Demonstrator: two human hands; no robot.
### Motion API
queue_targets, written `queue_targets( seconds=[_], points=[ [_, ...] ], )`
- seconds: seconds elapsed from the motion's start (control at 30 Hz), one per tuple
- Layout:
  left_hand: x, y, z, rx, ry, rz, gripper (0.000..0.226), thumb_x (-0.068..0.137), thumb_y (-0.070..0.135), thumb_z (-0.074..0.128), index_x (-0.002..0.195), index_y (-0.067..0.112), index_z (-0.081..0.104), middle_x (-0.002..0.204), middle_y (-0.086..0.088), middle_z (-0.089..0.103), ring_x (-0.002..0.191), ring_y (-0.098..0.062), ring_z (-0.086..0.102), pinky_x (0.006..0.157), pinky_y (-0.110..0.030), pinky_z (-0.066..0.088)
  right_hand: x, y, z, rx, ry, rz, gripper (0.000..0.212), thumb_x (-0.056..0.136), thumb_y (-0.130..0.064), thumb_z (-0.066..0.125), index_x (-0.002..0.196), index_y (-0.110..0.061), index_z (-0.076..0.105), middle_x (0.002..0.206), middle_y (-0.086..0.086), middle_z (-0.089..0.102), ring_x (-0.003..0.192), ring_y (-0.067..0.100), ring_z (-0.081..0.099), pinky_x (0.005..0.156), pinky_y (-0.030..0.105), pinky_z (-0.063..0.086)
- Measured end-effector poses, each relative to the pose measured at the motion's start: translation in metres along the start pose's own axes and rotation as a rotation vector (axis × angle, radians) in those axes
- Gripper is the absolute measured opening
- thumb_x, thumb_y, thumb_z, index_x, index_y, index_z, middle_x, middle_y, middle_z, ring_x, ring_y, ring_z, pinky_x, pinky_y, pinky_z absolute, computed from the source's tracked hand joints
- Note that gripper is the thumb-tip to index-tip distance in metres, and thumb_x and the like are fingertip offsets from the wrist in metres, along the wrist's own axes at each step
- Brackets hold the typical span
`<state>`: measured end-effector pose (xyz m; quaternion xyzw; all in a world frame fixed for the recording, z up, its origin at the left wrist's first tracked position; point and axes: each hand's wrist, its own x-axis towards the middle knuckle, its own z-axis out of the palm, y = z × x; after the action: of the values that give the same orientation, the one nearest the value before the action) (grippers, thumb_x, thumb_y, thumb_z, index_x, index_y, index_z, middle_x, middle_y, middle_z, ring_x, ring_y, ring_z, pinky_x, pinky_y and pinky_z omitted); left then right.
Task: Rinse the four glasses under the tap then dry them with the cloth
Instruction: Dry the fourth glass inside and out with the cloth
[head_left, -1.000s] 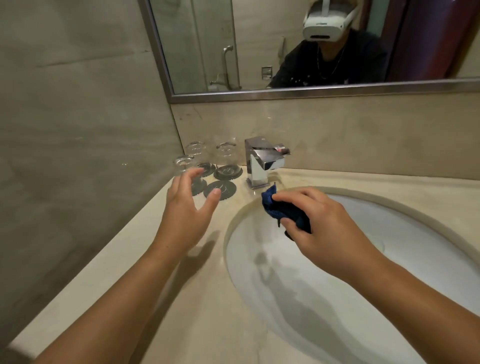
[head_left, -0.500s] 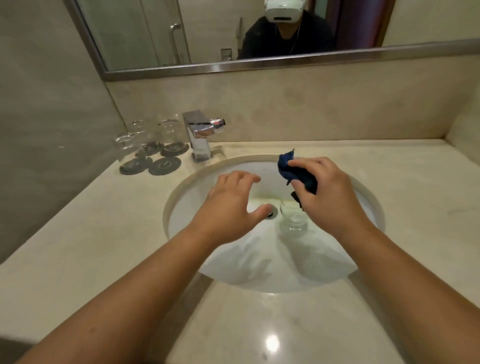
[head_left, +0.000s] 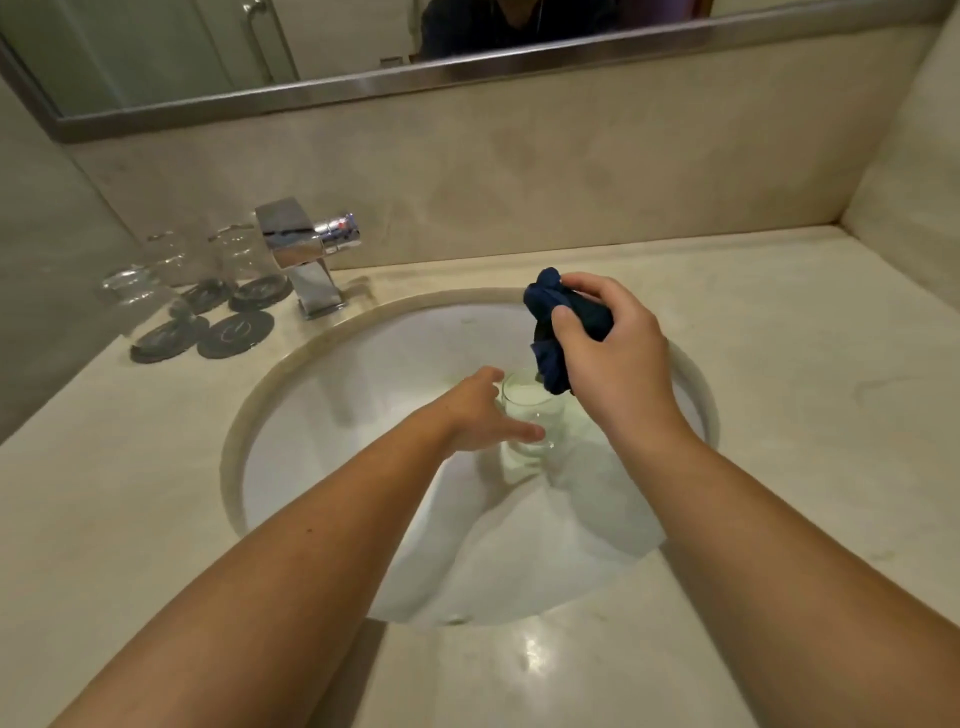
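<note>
A clear glass (head_left: 532, 402) stands upright in the bottom of the white sink (head_left: 332, 395). My left hand (head_left: 475, 413) reaches down to its left side, fingers by the far rim and thumb touching the near wall, still spread. My right hand (head_left: 615, 366) hovers just above and to the right of it, gripping a bunched dark blue cloth (head_left: 569, 317) that hangs down to the rim. Three more glasses, a front one (head_left: 130, 293), a back left one (head_left: 169, 257) and a back right one (head_left: 239, 252), stand on dark coasters left of the chrome tap (head_left: 306, 249). No water runs.
A fourth dark coaster (head_left: 235, 333) lies bare next to the glasses. The beige stone counter (head_left: 779, 395) runs around the basin, with walls close at left and right. A framed mirror (head_left: 311, 88) hangs above the backsplash.
The view swung right and down from the coasters to the sink. My left hand dropped into the basin to the glass. My right hand with the cloth stayed above it.
</note>
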<state>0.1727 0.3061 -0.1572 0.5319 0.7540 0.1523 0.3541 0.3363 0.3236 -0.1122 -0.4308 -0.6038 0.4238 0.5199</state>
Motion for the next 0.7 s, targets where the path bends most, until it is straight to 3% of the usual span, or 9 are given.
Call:
queue_targets(
  seconds=[0.13,0.23,0.43,0.53,0.7],
  points=[
    [0.012,-0.004,0.008,-0.148,-0.002,0.047,0.094,0.084,0.034,0.092,0.159,0.023,0.037,0.153,0.004,0.049,0.129,-0.019,0.057,0.103,-0.033,0.050,0.003,0.004,0.002,0.039,0.038,0.027,0.025,0.097,-0.024,0.061,0.119,-0.035,0.068,0.117,-0.004,0.074,0.106,0.018,0.073,0.091,0.044,0.061],
    [0.013,-0.007,0.012,-0.201,0.036,0.072,0.077,0.082,0.033,0.093,0.144,0.023,0.049,0.141,0.006,0.058,0.118,-0.014,0.062,0.089,-0.028,0.052,0.003,0.004,0.005,0.060,0.047,0.031,0.028,0.094,-0.030,0.059,0.120,-0.036,0.068,0.117,-0.004,0.074,0.109,0.019,0.072,0.094,0.045,0.060],
    [-0.007,0.000,-0.008,-0.352,0.063,0.059,0.069,0.083,0.041,0.088,0.138,0.024,0.050,0.126,0.001,0.065,0.112,-0.015,0.069,0.094,-0.033,0.057,0.001,-0.003,0.004,0.102,0.097,0.003,0.026,0.096,-0.027,0.061,0.120,-0.032,0.069,0.119,-0.006,0.073,0.111,0.017,0.071,0.098,0.045,0.058],
    [-0.034,0.000,-0.028,-0.492,0.031,0.056,0.069,0.077,0.045,0.082,0.137,0.027,0.053,0.127,-0.003,0.067,0.116,-0.018,0.070,0.105,-0.043,0.058,-0.002,-0.006,0.004,0.099,0.077,0.010,0.025,0.096,-0.027,0.061,0.118,-0.035,0.069,0.116,-0.007,0.074,0.106,0.019,0.073,0.094,0.046,0.060],
    [-0.084,-0.010,-0.044,-0.561,0.024,0.078,0.023,0.105,0.039,0.062,0.125,0.029,0.063,0.113,0.001,0.065,0.097,-0.018,0.067,0.087,-0.040,0.059,-0.010,-0.011,0.006,0.081,-0.122,0.034,0.029,0.103,-0.018,0.061,0.119,-0.040,0.069,0.102,-0.012,0.077,0.085,0.008,0.076,0.072,0.034,0.059]
  ],
)
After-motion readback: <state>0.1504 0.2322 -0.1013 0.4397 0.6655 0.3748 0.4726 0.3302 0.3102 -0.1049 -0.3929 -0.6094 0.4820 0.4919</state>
